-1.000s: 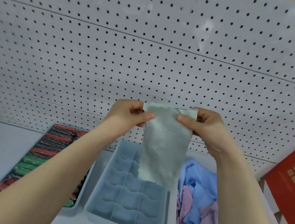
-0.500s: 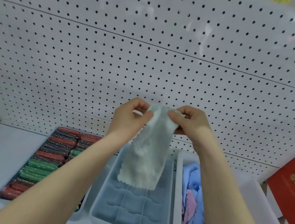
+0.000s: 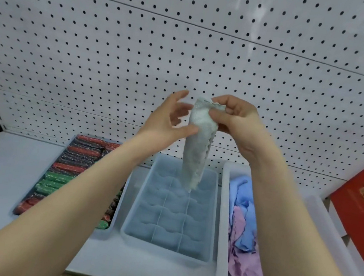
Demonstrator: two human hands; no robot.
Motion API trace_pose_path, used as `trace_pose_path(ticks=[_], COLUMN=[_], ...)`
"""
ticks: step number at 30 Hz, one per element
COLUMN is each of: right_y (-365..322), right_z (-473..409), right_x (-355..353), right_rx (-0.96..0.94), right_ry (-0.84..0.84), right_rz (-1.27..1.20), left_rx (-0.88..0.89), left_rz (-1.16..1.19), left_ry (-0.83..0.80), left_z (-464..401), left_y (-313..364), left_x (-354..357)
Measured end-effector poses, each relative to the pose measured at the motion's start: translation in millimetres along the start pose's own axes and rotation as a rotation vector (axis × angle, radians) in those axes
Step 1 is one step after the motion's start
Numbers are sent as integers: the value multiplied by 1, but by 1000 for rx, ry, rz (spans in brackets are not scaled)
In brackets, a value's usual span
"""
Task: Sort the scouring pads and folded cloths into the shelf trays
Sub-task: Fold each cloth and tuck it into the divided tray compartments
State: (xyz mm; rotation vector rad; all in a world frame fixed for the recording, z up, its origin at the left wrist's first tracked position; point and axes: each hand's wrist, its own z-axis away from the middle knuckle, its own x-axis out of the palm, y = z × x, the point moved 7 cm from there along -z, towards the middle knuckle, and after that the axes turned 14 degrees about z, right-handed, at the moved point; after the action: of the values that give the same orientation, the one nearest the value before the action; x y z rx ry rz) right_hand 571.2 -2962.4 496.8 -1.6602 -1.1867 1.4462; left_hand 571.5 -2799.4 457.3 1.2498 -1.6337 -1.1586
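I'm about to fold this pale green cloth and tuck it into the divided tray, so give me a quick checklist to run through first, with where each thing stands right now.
1. Right hand pinches the top edge of the pale green cloth: ok.
2. Left hand gripping the cloth: not ok; its fingers are spread, the thumb just touches the cloth.
3. Cloth folded flat: not ok; it hangs long and bunched.
4. Divided tray has free compartments: ok; those visible look empty.
5. Cloth hangs above the tray: ok; it dangles over the far end.
6. Bin of loose cloths stands beside the tray, clear of it: ok.
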Motion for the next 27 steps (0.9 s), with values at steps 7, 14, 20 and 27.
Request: trace_pose_path(ticks=[7,14,20,27], right_y=[10,92,83,37], right_z=[-7,48,42,30], right_x=[-17,49,36,10], right_rx=[67,426,281,-41], right_ry=[107,-291,-49,50], right_rz=[-188,-156,-229,-189], left_rx=[-165,-305,-282,44], left_rz=[131,204,180,224], left_ry=[-100,8,-28,89], left_z=[13,21,25,10], left_y=[-26,-42,-43,0], left_x=[5,-2,0,-7])
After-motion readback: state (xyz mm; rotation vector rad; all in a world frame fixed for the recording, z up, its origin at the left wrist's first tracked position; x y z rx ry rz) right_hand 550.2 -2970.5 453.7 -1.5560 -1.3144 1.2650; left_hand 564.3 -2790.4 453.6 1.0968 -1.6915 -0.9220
